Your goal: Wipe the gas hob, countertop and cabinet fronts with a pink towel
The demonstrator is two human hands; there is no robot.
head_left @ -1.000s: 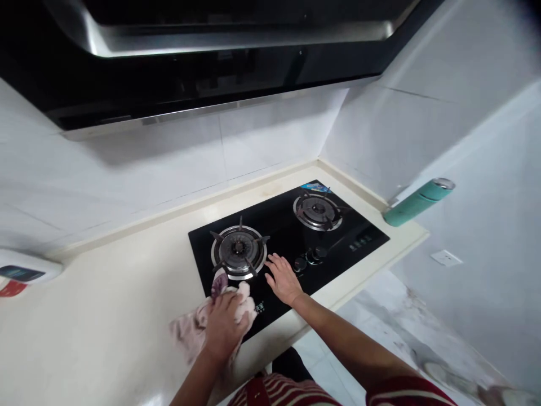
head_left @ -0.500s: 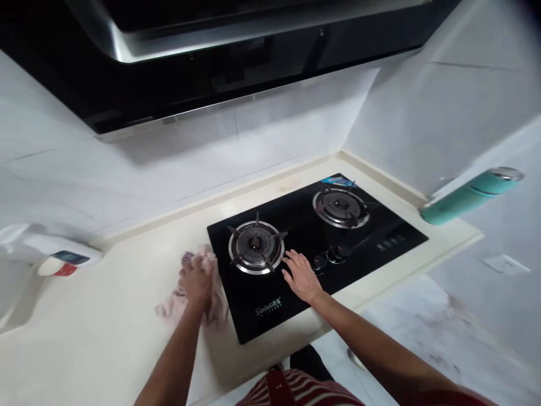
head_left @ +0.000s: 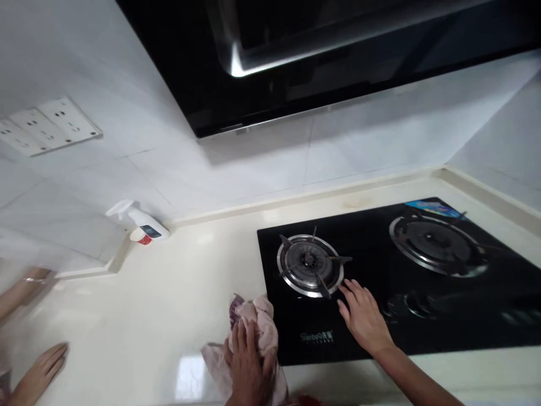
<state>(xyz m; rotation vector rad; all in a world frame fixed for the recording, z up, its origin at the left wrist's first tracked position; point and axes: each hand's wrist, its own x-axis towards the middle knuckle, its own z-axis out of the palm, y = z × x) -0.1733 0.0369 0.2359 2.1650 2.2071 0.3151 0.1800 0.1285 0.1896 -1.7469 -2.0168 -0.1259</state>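
Observation:
My left hand [head_left: 248, 358] presses down on a crumpled pale pink cloth [head_left: 262, 322] with a purple patch, its fingers bent into the folds. The cloth lies on the cream countertop [head_left: 160, 316], against the left edge of a black glass gas stove [head_left: 338, 324]. On the glass rests my right hand [head_left: 362, 318], fingers loosely spread and holding nothing, its fingertips by the rim of the left burner [head_left: 308, 260]. The right burner [head_left: 435, 239] and the dark knobs [head_left: 412, 305] sit further right.
A white spray bottle [head_left: 146, 221] and a red-and-white paper cup [head_left: 141, 237] stand in the back corner. Another person's hand [head_left: 40, 372] and forearm [head_left: 19, 293] reach in from the left. Overhead hangs a black range hood [head_left: 338, 84]. Wall sockets [head_left: 51, 127] are at upper left.
The view has swung left, so the stove now appears further right and another person's hands show at left. My left hand and the cloth have slid toward the front; my right hand stays by the left burner.

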